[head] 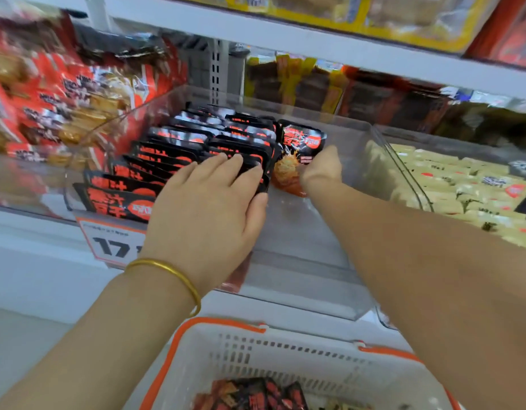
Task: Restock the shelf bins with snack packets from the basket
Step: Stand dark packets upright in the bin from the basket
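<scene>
Centre frame: left hand [208, 202] lies flat, fingers straight, pressing on the packet rows [173, 149] in the clear bin [329, 261]. Right hand [322, 167] pinches one packet [300, 143] upright, just right of the rows. More spare packets [255, 395] in the basket [226, 344], bottom of frame. Do it well: keep rows squeezed tight, slot the packet upright into the bin's bare right side, matching the others' lean

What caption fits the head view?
Left hand presses black packet rows in clear bin; right hand holds loose packet beside them.
</scene>
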Motion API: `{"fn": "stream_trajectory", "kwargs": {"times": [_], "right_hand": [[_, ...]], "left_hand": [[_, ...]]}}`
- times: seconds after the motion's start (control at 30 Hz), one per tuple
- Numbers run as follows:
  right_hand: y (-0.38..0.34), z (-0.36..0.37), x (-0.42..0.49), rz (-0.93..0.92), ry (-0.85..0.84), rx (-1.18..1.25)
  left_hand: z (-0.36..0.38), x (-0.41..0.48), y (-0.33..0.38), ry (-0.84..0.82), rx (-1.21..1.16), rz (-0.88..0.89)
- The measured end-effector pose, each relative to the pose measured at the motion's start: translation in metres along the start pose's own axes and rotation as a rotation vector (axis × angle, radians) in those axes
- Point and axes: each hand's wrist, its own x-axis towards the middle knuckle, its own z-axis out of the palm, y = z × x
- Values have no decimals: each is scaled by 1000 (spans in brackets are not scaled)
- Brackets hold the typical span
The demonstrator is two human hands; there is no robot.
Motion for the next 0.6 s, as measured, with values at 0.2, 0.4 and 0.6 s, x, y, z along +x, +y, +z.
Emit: {"fn": "stream_trajectory", "kwargs": {"times": [0.2, 0.4, 0.6], "right_hand": [[-5, 8, 4, -12, 22, -73], [-9, 10, 7, 135, -24, -25], [-34, -41, -46, 43, -88, 129]], "left_hand": [[3, 0, -1, 17, 16, 7], [4, 1, -2, 40, -5, 14], [-18, -21, 15, 235, -67, 148]]}}
